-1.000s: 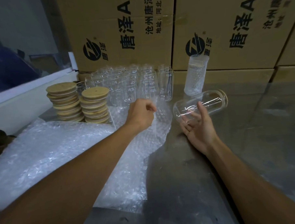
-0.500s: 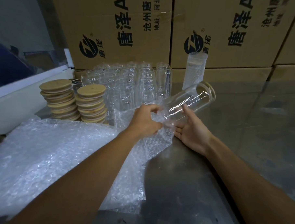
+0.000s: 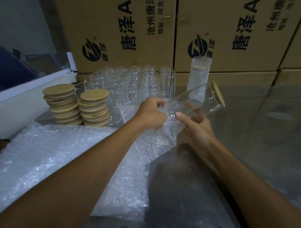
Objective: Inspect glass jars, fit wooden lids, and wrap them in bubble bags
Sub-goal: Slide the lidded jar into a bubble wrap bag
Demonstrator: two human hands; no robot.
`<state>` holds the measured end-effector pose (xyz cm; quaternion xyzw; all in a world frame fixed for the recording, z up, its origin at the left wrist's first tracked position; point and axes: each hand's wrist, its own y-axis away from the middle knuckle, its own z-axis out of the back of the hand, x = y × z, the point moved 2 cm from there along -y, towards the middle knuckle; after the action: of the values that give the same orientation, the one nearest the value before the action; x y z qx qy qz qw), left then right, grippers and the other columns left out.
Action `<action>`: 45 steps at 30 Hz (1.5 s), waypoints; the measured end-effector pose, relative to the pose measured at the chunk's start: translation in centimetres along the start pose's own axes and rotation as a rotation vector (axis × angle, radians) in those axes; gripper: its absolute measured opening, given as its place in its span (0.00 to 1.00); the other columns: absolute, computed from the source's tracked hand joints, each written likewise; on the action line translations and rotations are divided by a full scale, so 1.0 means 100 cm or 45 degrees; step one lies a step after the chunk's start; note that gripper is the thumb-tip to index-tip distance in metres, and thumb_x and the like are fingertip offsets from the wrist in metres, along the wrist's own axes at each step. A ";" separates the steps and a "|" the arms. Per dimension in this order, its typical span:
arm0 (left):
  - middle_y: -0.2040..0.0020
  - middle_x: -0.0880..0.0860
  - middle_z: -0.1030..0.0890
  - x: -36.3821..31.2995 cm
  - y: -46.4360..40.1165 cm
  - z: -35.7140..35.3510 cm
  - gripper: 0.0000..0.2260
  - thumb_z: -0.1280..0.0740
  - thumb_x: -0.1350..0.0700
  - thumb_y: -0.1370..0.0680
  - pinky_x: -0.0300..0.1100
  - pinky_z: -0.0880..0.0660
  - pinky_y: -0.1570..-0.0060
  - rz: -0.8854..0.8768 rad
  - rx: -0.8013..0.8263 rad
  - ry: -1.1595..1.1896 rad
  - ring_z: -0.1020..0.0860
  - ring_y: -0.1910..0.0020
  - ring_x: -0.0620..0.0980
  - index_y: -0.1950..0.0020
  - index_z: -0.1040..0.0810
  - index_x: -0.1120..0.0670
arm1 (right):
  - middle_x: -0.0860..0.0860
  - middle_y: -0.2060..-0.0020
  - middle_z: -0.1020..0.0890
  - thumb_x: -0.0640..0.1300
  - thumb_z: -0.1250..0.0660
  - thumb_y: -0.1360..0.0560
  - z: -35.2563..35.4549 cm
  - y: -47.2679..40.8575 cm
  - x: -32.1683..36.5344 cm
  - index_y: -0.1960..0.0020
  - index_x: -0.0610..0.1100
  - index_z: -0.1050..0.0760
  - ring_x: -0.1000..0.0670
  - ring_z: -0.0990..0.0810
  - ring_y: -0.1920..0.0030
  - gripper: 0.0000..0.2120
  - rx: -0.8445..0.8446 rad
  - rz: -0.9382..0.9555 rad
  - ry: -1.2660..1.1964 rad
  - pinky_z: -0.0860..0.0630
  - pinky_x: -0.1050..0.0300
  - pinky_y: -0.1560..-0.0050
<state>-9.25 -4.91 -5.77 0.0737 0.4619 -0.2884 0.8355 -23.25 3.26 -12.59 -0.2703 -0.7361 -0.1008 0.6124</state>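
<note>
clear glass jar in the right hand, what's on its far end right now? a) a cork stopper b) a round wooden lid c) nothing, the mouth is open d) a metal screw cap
b: the clear glass jar held tilted in the right hand has a flat round wooden lid fitted on its raised far end, while its base points at the bubble bag that the left hand grips.

Printed cardboard boxes behind, perhaps stacked.
</note>
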 end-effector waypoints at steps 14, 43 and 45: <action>0.24 0.46 0.35 0.005 0.000 -0.009 0.36 0.25 0.66 0.28 0.33 0.27 0.74 0.006 0.258 -0.218 0.22 0.57 0.47 0.23 0.34 0.51 | 0.48 0.44 0.18 0.59 0.14 0.53 -0.001 -0.005 -0.015 0.42 0.57 0.33 0.52 0.17 0.47 0.45 0.056 0.093 0.366 0.21 0.57 0.50; 0.65 0.55 0.20 0.006 0.005 0.014 0.09 0.41 0.65 0.21 0.39 0.26 0.76 0.084 0.054 -0.161 0.24 0.78 0.48 0.55 0.26 0.53 | 0.56 0.71 0.24 0.52 0.17 0.37 -0.010 0.010 0.023 0.57 0.41 0.17 0.54 0.28 0.72 0.18 -0.019 -0.078 0.074 0.22 0.60 0.61; 0.67 0.54 0.21 0.001 0.005 0.020 0.09 0.41 0.65 0.21 0.38 0.27 0.76 0.088 0.042 -0.066 0.25 0.78 0.47 0.56 0.25 0.53 | 0.54 0.65 0.19 0.55 0.17 0.42 -0.010 0.010 0.030 0.49 0.37 0.15 0.54 0.27 0.70 0.29 -0.020 -0.080 0.001 0.21 0.60 0.60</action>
<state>-7.47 -5.27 -4.77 0.0957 0.4324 -0.2688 0.8554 -22.22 4.47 -9.69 -0.2517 -0.7431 -0.1260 0.6071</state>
